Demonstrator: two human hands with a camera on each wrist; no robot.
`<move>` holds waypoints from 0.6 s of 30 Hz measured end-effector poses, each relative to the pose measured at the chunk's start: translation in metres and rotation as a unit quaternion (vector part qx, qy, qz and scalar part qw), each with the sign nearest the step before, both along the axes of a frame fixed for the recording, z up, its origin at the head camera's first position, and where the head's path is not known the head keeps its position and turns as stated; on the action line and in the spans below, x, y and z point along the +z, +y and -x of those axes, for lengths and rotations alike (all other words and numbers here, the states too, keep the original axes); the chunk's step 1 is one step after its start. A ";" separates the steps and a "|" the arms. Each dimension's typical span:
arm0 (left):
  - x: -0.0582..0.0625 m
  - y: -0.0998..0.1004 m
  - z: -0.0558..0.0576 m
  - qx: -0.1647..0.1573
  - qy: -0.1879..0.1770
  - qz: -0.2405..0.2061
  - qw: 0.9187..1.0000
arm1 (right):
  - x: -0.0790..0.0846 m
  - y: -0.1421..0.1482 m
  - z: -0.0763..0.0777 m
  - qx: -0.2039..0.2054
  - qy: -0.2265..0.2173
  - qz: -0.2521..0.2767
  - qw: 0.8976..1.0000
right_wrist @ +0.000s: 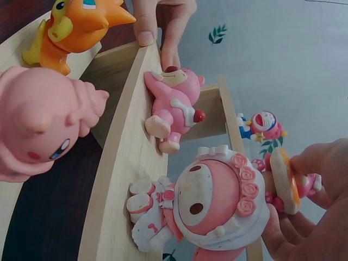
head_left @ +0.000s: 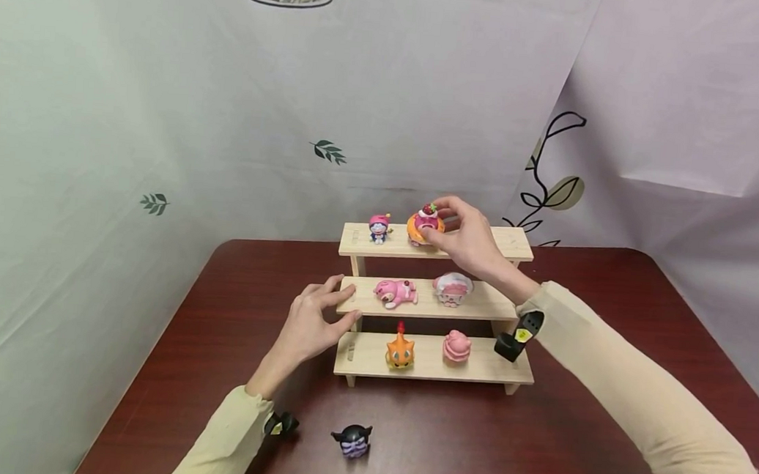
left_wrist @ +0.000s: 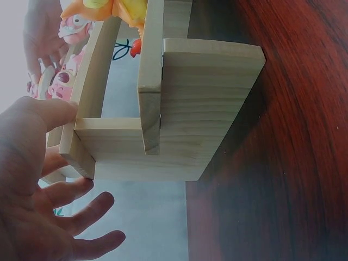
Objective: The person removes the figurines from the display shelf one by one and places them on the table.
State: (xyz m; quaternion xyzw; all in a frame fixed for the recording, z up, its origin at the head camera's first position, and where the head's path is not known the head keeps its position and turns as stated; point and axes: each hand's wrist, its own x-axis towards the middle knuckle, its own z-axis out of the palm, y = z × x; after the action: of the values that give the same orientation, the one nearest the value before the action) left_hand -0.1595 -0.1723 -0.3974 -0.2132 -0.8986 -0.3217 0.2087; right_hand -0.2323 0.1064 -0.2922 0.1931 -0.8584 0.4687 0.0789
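Note:
At the top tier of a three-tier wooden display stand [head_left: 480,303], my right hand [head_left: 472,236] pinches a toy figurine [head_left: 426,225] with an orange ring round it and a strawberry on its head. The right wrist view shows its orange and cream ring [right_wrist: 285,182] between thumb and fingers. My left hand [head_left: 311,317] grips the left end of the middle tier, thumb and fingers around the board [left_wrist: 79,155]. Left of the held figurine stands a small blue figurine with a pink hat [head_left: 378,228]. On the middle tier are a lying pink bear [head_left: 396,292] and a white-hooded pink figurine [head_left: 452,289].
The bottom tier carries an orange figurine with a red-tipped tail [head_left: 401,352] and a round pink figurine [head_left: 457,347]. In front of the stand, a black and purple figurine [head_left: 355,441] sits on the dark red table [head_left: 457,448]. A printed cloth [head_left: 243,110] hangs behind.

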 end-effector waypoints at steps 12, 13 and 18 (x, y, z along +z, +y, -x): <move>0.000 0.000 -0.001 0.001 -0.001 0.000 1.000 | 0.004 0.000 -0.011 -0.003 0.008 0.003 1.000; 0.000 0.000 -0.001 0.001 -0.001 0.000 1.000 | 0.005 0.000 -0.012 -0.004 0.008 0.003 1.000; 0.000 0.000 0.000 0.004 -0.005 0.002 1.000 | 0.005 0.002 -0.017 -0.002 0.010 -0.001 1.000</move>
State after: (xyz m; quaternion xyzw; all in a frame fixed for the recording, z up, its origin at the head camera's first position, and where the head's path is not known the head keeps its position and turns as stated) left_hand -0.1590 -0.1724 -0.3976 -0.2084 -0.9010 -0.3203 0.2055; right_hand -0.2153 0.1081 -0.2870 0.1962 -0.8582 0.4660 0.0887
